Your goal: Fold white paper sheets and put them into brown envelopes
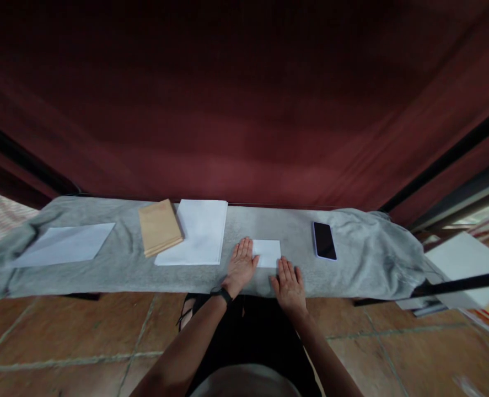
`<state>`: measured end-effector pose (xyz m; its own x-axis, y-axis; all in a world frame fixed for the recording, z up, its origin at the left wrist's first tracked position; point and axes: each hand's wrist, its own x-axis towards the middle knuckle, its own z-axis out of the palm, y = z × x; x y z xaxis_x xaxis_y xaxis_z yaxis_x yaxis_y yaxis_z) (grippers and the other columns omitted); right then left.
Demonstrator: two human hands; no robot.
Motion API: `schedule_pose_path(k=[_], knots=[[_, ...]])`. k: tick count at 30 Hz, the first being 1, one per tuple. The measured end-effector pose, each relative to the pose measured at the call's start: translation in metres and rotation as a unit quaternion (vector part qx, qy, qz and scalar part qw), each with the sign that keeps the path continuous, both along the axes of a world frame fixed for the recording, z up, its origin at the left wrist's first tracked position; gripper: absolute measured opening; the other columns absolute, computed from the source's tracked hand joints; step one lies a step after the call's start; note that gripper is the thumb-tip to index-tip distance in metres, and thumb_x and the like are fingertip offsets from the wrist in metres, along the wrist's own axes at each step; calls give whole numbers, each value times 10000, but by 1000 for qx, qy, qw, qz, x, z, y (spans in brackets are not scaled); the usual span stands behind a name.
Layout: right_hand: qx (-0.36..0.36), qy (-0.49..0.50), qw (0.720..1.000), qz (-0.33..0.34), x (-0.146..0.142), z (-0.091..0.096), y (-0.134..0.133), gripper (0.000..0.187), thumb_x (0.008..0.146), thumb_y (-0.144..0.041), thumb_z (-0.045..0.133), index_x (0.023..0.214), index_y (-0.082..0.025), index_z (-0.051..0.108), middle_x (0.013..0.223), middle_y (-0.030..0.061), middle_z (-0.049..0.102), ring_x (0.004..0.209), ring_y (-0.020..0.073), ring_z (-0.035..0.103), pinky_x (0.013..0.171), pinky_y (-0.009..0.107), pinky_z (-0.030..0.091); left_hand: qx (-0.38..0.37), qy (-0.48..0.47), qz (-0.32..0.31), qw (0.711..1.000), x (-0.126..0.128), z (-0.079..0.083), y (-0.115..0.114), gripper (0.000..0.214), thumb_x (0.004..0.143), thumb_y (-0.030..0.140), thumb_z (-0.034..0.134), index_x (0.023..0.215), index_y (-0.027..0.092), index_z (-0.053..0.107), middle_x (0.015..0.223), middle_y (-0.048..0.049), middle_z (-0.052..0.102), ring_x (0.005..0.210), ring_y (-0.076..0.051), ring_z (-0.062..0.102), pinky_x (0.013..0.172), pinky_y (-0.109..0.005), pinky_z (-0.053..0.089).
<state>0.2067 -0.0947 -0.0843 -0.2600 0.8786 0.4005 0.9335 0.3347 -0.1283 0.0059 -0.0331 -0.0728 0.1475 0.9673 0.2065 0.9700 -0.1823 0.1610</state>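
Observation:
A small folded white paper point(267, 253) lies on the grey cloth point(352, 270) that covers the table. My left hand point(241, 266) rests flat with fingers stretched out, touching the paper's left edge; a black band is on that wrist. My right hand point(289, 283) lies flat and open just below the paper's right corner, fingertips at its lower edge. Neither hand holds anything.
A stack of white sheets point(198, 231) and a pile of brown envelopes point(159, 226) lie left of my hands. One white sheet point(64, 244) is at the far left. A dark phone point(324, 240) lies to the right. A dark red curtain point(244, 110) hangs behind the table.

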Motion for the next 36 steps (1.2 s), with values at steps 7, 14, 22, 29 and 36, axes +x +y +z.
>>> schedule_pose_path(k=[7,14,22,29,36], knots=[[-10,-5,1000,-2,3,-6,0,591,1045,-438,298,1524,-100,375,1515,187,463,1388,322,441,1163,523,235,1,15,-17,1000,-1,14,-11,624,1010,407,312,1566,127,269,1613,-132,312,1516,-265,223,1248,-501,117],[-16,-4,1000,3,5,-9,0,608,1048,-450,272,1529,-90,358,1527,199,441,1401,319,420,1169,540,224,-13,29,-251,967,-9,32,-36,490,1043,389,324,1505,246,402,1611,-23,352,1506,-160,250,1251,-374,127],[-27,30,999,18,0,8,10,552,1060,-381,229,1478,-88,443,1499,186,487,1415,285,411,1163,524,266,-6,31,-291,956,-13,31,-39,528,1016,450,427,1496,230,416,1601,-71,369,1495,-187,284,1238,-392,136],[-49,-12,990,133,-29,16,35,486,1040,-238,261,1462,-145,485,1535,142,448,1445,262,380,1155,489,302,12,20,-293,956,-11,24,-37,476,980,406,505,1352,116,567,1482,-151,522,1465,-219,349,1230,-398,201],[-51,-22,997,53,-29,10,53,538,1056,-333,251,1514,-85,391,1554,159,406,1439,268,388,1160,462,298,6,-1,-281,960,-13,19,-35,548,1002,442,435,1449,127,459,1507,-137,496,1448,-197,382,1244,-396,168]])
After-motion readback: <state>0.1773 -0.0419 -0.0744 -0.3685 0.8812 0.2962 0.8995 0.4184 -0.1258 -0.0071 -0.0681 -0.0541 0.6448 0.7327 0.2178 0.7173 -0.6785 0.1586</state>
